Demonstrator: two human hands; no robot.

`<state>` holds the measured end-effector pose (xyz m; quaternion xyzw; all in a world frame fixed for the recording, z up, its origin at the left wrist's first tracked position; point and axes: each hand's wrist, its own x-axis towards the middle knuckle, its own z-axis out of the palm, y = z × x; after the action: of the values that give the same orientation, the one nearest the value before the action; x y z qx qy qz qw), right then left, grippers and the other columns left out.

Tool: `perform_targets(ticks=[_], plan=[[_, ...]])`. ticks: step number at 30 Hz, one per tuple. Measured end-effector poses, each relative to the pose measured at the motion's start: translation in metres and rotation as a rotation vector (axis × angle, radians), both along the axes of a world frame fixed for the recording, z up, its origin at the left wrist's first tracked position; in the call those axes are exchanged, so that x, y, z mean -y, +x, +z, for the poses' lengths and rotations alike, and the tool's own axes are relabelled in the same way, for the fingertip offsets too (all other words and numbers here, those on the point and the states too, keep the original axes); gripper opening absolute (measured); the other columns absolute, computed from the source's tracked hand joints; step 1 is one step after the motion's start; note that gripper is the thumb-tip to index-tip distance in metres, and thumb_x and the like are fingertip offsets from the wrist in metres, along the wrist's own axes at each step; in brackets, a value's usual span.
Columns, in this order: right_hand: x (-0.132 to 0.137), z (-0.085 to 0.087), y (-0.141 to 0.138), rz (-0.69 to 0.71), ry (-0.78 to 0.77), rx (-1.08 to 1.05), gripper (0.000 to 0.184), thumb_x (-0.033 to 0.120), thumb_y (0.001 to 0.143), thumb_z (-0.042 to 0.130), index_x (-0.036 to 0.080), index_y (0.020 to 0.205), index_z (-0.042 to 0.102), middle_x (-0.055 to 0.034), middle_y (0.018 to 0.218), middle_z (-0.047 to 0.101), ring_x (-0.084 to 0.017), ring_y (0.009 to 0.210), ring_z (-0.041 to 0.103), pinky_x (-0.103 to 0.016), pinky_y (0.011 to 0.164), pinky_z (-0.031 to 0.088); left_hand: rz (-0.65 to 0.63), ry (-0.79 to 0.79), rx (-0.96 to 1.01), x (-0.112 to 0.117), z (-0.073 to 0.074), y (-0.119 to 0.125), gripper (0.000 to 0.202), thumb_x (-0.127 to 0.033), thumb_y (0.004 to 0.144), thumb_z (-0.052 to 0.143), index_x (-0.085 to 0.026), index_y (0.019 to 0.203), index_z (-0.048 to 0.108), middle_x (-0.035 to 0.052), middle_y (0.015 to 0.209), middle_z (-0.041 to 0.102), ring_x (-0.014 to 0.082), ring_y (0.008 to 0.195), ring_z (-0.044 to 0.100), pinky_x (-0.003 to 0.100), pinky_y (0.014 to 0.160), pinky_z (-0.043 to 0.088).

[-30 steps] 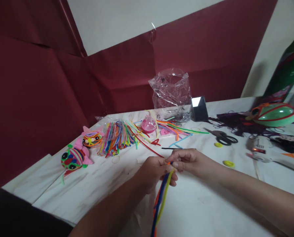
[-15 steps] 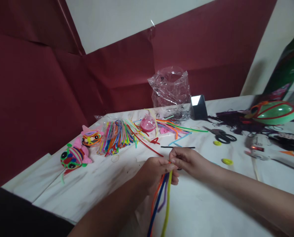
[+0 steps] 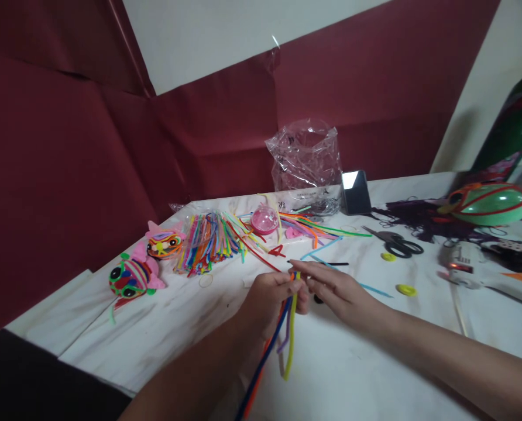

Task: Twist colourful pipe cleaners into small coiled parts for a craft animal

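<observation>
My left hand (image 3: 270, 295) is closed around the top ends of a small bundle of pipe cleaners (image 3: 287, 333) in blue, orange, purple and yellow-green, which hang down toward me over the white table (image 3: 164, 327). My right hand (image 3: 331, 286) sits just to the right of it, fingers stretched out and touching the tips of the bundle. A thin black pipe cleaner (image 3: 331, 264) lies on the table just behind my right hand.
A heap of coloured pipe cleaners (image 3: 208, 242), a pink dome (image 3: 264, 220) and two striped craft fish (image 3: 131, 278) lie at the left. Further back stand a clear plastic bag (image 3: 305, 161) and a phone (image 3: 355, 192). Scissors (image 3: 397, 244), a glue gun (image 3: 458, 263) and a green mask (image 3: 489, 203) are at right.
My right hand has gone from pinching the bundle's tips to fingers extended. The bundle's loose ends have swung and spread apart slightly below my left hand.
</observation>
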<state>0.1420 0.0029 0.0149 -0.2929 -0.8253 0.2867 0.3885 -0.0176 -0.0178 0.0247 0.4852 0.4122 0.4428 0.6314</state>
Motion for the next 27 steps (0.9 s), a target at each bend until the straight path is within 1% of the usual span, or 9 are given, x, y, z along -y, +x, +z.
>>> perform_targets(ticks=[3,9,11,14,16,19,23,25,27], plan=[[0.0009,-0.0023,-0.0004,0.023,0.026,0.032,0.038,0.027,0.087,0.034,0.025,0.122,0.048,-0.0059,0.098,0.061,-0.018,0.097,0.053,-0.034,0.085,0.042,0.005,-0.025,0.015,0.0003,0.0017,-0.0003,0.029,-0.037,0.06,0.066,-0.008,0.061,0.059,0.0032,0.056,0.056,0.0099,0.048,0.051,0.025,0.055,0.041],[0.0013,-0.0001,-0.0018,0.017,-0.127,-0.025,0.04,0.031,0.088,0.031,0.023,0.126,0.043,-0.0047,0.091,0.064,-0.017,0.093,0.056,-0.032,0.083,0.043,-0.001,-0.029,0.015,-0.0007,-0.0003,-0.0025,0.025,-0.033,0.063,0.063,-0.008,0.068,0.061,0.0022,0.056,0.057,0.0102,0.046,0.052,0.025,0.054,0.042],[0.0001,0.0011,-0.0025,-0.043,-0.18,-0.064,0.039,0.034,0.087,0.033,0.019,0.119,0.049,-0.0052,0.086,0.064,-0.017,0.083,0.058,-0.032,0.077,0.045,-0.012,-0.016,0.005,-0.0022,-0.0018,-0.0033,0.025,-0.033,0.063,0.062,-0.008,0.069,0.061,0.0024,0.057,0.058,0.0104,0.046,0.053,0.025,0.053,0.042],[-0.0017,0.0021,-0.0035,-0.088,-0.216,-0.072,0.032,0.039,0.084,0.041,0.017,0.095,0.061,-0.0055,0.079,0.064,-0.016,0.071,0.057,-0.03,0.067,0.045,-0.005,0.031,-0.098,-0.0023,-0.0015,-0.0034,0.024,-0.033,0.065,0.06,-0.009,0.064,0.06,0.0021,0.054,0.057,0.0097,0.044,0.051,0.024,0.051,0.04],[-0.0019,0.0022,-0.0042,-0.064,-0.256,-0.086,0.028,0.04,0.082,0.045,0.016,0.084,0.06,-0.0046,0.072,0.064,-0.016,0.069,0.058,-0.028,0.064,0.045,-0.007,0.076,-0.218,-0.0005,0.0008,-0.0025,0.024,-0.032,0.067,0.057,-0.01,0.058,0.059,0.0016,0.049,0.055,0.0091,0.043,0.05,0.023,0.05,0.038],[-0.0002,0.0018,-0.0047,-0.038,-0.291,-0.098,0.023,0.038,0.08,0.049,0.017,0.077,0.057,-0.0023,0.064,0.062,-0.015,0.064,0.057,-0.027,0.061,0.044,-0.02,0.107,-0.356,0.0034,0.0048,-0.0004,0.023,-0.03,0.067,0.053,-0.012,0.054,0.059,0.0011,0.045,0.054,0.0092,0.042,0.049,0.023,0.049,0.038],[0.0015,-0.0002,-0.0042,-0.047,-0.208,-0.033,0.021,0.035,0.08,0.049,0.018,0.07,0.055,-0.0016,0.067,0.059,-0.012,0.063,0.052,-0.024,0.06,0.04,-0.018,0.101,-0.424,0.0066,0.0056,0.0031,0.022,-0.028,0.066,0.051,-0.013,0.052,0.057,0.001,0.046,0.053,0.0106,0.043,0.05,0.024,0.05,0.04],[0.0,-0.0022,-0.0041,-0.053,-0.267,-0.063,0.025,0.038,0.081,0.047,0.017,0.068,0.052,-0.0002,0.063,0.055,-0.011,0.059,0.049,-0.023,0.056,0.038,-0.001,0.112,-0.441,0.0069,0.0036,0.0043,0.02,-0.028,0.066,0.051,-0.013,0.053,0.056,0.0008,0.047,0.054,0.0103,0.043,0.05,0.024,0.05,0.04],[-0.0025,-0.0038,-0.004,-0.059,-0.395,-0.114,0.028,0.044,0.079,0.048,0.017,0.068,0.049,0.002,0.057,0.05,-0.01,0.053,0.044,-0.022,0.051,0.035,0.051,0.169,-0.487,0.0066,0.0007,0.0046,0.02,-0.027,0.068,0.05,-0.014,0.055,0.056,0.0003,0.049,0.054,0.0095,0.044,0.049,0.022,0.049,0.038]])
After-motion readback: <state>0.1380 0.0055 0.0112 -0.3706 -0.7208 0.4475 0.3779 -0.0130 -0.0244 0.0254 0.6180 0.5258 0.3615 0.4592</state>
